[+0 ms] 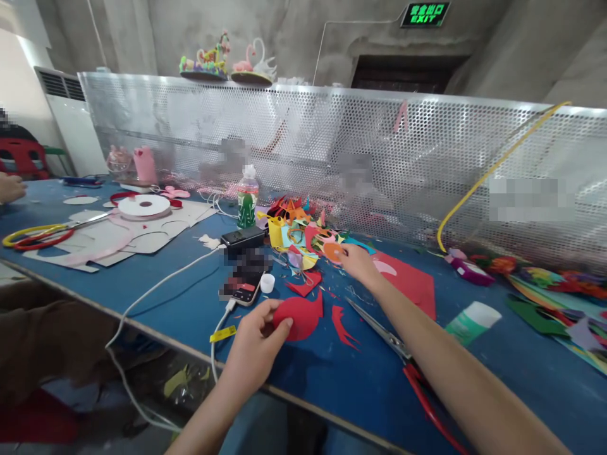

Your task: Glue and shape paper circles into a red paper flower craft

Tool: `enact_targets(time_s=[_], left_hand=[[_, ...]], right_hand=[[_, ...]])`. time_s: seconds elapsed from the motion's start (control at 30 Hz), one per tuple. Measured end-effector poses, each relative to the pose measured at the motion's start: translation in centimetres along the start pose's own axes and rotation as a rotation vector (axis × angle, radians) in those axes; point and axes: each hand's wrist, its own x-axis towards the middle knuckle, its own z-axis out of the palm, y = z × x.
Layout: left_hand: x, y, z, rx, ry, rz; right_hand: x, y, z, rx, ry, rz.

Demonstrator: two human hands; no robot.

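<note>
My left hand pinches a round red paper piece by its left edge, just over the blue table. Farther out, my right hand is closed on an orange paper circle beside a heap of colourful paper scraps. A narrow jagged red scrap lies right of the red piece. Scissors with red handles lie partly under my right forearm. Behind that arm is a sheet of red paper, with a pale pink piece on it.
A phone on a white cable, a power bank, a small white cap and a green-labelled bottle stand centre-left. At left are a ribbon spool and yellow-red scissors. A perforated metal panel borders the table.
</note>
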Motion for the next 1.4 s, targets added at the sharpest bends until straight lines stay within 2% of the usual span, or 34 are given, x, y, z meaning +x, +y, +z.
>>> enact_targets(time_s=[0.07, 0.13, 0.23, 0.27, 0.33, 0.43, 0.57, 0.7, 0.77, 0.87, 0.97, 1.07, 1.13, 1.27, 1.33, 1.4], left_hand=[[0.0, 0.2, 0.1, -0.029, 0.053, -0.001], [0.1, 0.4, 0.2, -0.065, 0.094, -0.019], [0.2, 0.6, 0.2, -0.069, 0.118, -0.027], [0.2, 0.6, 0.2, -0.051, 0.122, -0.023], [0.2, 0.7, 0.2, 0.0, 0.13, -0.019], [0.2, 0.7, 0.2, 0.087, 0.127, -0.011], [0.2, 0.4, 0.1, 0.195, 0.134, 0.064], [0.4, -0.6, -0.2, 0.262, 0.175, 0.158], [0.4, -1.0, -0.3, 0.287, 0.2, 0.166], [0.4, -1.2, -0.3, 0.302, 0.215, 0.143], [0.3, -0.9, -0.1, 0.331, 0.181, 0.146], [0.2, -0.6, 0.1, 0.39, 0.119, 0.25], [0.0, -0.6, 0.0, 0.431, 0.091, 0.335], [-1.2, -0.9, -1.6, 0.619, 0.0, 0.531], [-1.8, -1.0, -2.8, 0.779, -0.146, 0.586], [-2.1, -0.7, -3.7, 0.868, -0.317, 0.511]], right_hand=[[-3.5, -0.6, -1.4, 0.006, 0.093, -0.088], [-7.9, -1.5, -2.2, 0.018, 0.132, -0.196], [-14.7, -3.2, -2.0, 0.014, 0.109, -0.345], [-16.5, -3.8, -1.6, 0.013, 0.084, -0.453], [-19.4, -4.6, -0.8, 0.027, 0.07, -0.492], [-21.5, -5.3, -0.3, 0.052, 0.101, -0.441], [-22.2, -3.9, -1.6, 0.08, 0.262, -0.221], [-22.0, 0.5, -4.3, 0.011, 0.416, 0.093], [-21.5, 3.4, -5.7, -0.027, 0.442, 0.265], [-20.4, 7.7, -7.3, -0.004, 0.372, 0.447], [-18.7, 10.7, -7.7, 0.127, 0.227, 0.489], [-16.9, 11.8, -7.0, 0.242, 0.127, 0.472], [-16.2, 11.9, -6.3, 0.284, 0.149, 0.475], [-16.1, 12.3, -5.6, 0.337, 0.318, 0.509], [-16.4, 12.8, -5.7, 0.356, 0.382, 0.543], [-16.7, 13.2, -5.8, 0.36, 0.407, 0.58]])
